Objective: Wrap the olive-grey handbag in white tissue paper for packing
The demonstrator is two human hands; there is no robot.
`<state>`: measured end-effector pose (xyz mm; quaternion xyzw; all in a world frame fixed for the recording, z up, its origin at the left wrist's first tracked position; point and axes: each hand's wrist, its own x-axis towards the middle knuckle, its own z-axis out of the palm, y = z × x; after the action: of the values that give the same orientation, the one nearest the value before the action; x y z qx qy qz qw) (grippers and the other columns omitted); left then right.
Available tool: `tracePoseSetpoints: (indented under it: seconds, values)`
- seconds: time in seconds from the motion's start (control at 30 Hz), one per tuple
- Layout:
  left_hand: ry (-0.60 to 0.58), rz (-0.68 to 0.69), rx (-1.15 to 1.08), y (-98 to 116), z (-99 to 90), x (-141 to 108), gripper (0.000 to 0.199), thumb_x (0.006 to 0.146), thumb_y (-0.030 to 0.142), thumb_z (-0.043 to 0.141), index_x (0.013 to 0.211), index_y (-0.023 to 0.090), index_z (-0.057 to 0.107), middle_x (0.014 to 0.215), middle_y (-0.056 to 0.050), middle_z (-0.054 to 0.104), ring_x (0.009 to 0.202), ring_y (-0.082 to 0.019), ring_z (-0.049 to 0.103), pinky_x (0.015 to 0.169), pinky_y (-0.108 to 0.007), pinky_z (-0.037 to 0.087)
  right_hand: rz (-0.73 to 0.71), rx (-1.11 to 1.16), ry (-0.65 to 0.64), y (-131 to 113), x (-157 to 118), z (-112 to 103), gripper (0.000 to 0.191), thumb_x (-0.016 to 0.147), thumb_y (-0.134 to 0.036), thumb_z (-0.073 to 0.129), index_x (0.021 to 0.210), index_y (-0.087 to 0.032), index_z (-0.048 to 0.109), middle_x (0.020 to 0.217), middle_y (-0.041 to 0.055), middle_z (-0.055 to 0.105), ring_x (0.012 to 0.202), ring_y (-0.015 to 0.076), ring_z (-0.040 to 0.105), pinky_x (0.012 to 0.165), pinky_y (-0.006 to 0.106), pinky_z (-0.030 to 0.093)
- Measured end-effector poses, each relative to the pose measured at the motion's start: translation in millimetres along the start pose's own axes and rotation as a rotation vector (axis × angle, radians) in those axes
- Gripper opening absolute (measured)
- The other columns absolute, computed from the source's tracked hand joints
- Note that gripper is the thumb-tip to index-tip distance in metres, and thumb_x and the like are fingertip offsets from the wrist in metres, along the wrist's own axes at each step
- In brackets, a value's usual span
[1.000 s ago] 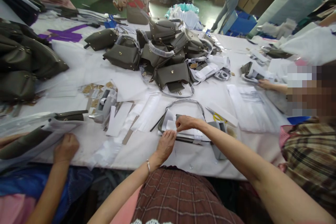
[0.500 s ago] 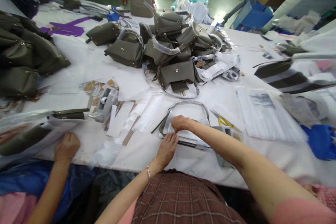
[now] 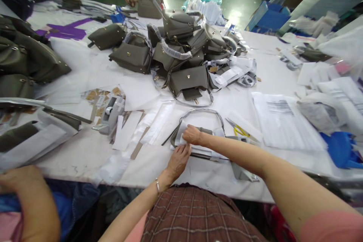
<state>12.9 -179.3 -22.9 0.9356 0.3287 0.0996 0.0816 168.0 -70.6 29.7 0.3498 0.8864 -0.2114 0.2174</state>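
The left hand (image 3: 178,159) is partly extended, its fingers close together and their tips at the near edge of the work; whether it grips anything cannot be told. The right hand (image 3: 193,135) is curled with bent fingers over white paper sheets (image 3: 180,131), close against the left fingertips; its fingertips are hidden, so its hold on the paper cannot be confirmed.

The work is a dark olive-grey bag (image 3: 206,131), lying on the white-covered table (image 3: 85,155) beneath both hands and largely covered by the sheets. Its looped handle in clear plastic wrap (image 3: 200,110) arches beyond the right hand.

To the right of the hands lie yellow-handled scissors (image 3: 241,131) and, farther out, a stack of white plastic sleeves with dark print (image 3: 276,124). A grey dispenser-like item (image 3: 241,172) sits on the near side of the right forearm. Left of the hands are long white strips (image 3: 127,128) and a grey tape dispenser (image 3: 112,110). Beyond the hands stands a heap of olive-grey bags (image 3: 188,77). Another person's arm (image 3: 34,200) is visible well left.
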Motion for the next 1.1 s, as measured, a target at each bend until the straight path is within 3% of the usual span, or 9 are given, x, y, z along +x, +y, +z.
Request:
tracePoseSetpoints:
  seconds: [0.17,0.33,0.47,0.6,0.8,1.0,1.1]
  values:
    - [-0.027,0.013,-0.003,-2,-4.4,3,0.053,0.086,0.002,0.037,0.138,0.007,0.044,0.138,-0.018,0.05,0.117,-0.028,0.051,0.097,-0.042,0.042,-0.138,-0.188,0.098,12,-11,2,0.018,0.092,-0.018,0.047,0.095,-0.014,0.064,0.092,0.0104,0.068,0.089,0.0223,0.059,0.091,0.04,0.036]
    - [-0.01,0.035,-0.016,-5,-2.5,3,0.051,0.086,0.002,0.038,0.135,0.009,0.046,0.13,-0.016,0.055,0.118,-0.026,0.05,0.1,-0.041,0.041,-0.076,-0.263,0.226,25,-13,-9,0.029,0.084,-0.032,0.067,0.104,-0.013,0.06,0.109,0.0124,0.061,0.101,0.0267,0.051,0.089,0.04,0.036]
    - [-0.014,0.034,-0.012,-5,-5.3,3,0.049,0.087,0.002,0.038,0.134,0.01,0.048,0.131,-0.014,0.055,0.117,-0.025,0.05,0.1,-0.04,0.041,0.173,-0.18,0.383,36,-25,-16,0.03,0.082,-0.026,0.07,0.107,-0.015,0.06,0.11,0.0117,0.06,0.103,0.0262,0.051,0.09,0.039,0.035]
    - [-0.023,0.021,-0.035,-4,-7.0,3,0.048,0.088,0.003,0.038,0.134,0.011,0.048,0.131,-0.013,0.055,0.116,-0.026,0.05,0.1,-0.04,0.041,0.524,0.124,0.498,31,-35,-2,0.041,0.077,-0.041,0.075,0.109,-0.019,0.061,0.111,0.0089,0.062,0.106,0.0264,0.053,0.091,0.038,0.037]
    - [-0.044,-0.012,-0.113,-5,-8.1,5,0.047,0.087,0.005,0.042,0.133,0.011,0.048,0.13,-0.013,0.056,0.115,-0.026,0.051,0.099,-0.04,0.041,0.589,0.345,0.501,5,-21,42,0.084,0.067,-0.046,0.082,0.138,-0.02,0.045,0.134,0.0119,0.056,0.123,0.0272,0.049,0.106,0.041,0.03]
    - [-0.218,-0.17,-0.253,-10,-36.1,28,0.015,0.089,0.018,0.05,0.097,0.017,0.063,0.103,-0.008,0.066,0.101,-0.024,0.057,0.09,-0.037,0.043,0.631,0.388,0.406,5,-17,38,0.074,0.066,-0.054,0.08,0.127,-0.02,0.056,0.122,0.0118,0.061,0.114,0.0299,0.054,0.098,0.041,0.037]
    - [-0.376,-0.273,-0.341,-20,-54.2,38,0.018,0.09,0.025,0.051,0.078,0.018,0.063,0.086,-0.005,0.068,0.087,-0.021,0.061,0.079,-0.031,0.043,0.622,0.388,0.419,-9,-17,40,0.07,0.069,-0.049,0.078,0.128,-0.02,0.056,0.119,0.0116,0.062,0.112,0.0297,0.055,0.096,0.04,0.038]
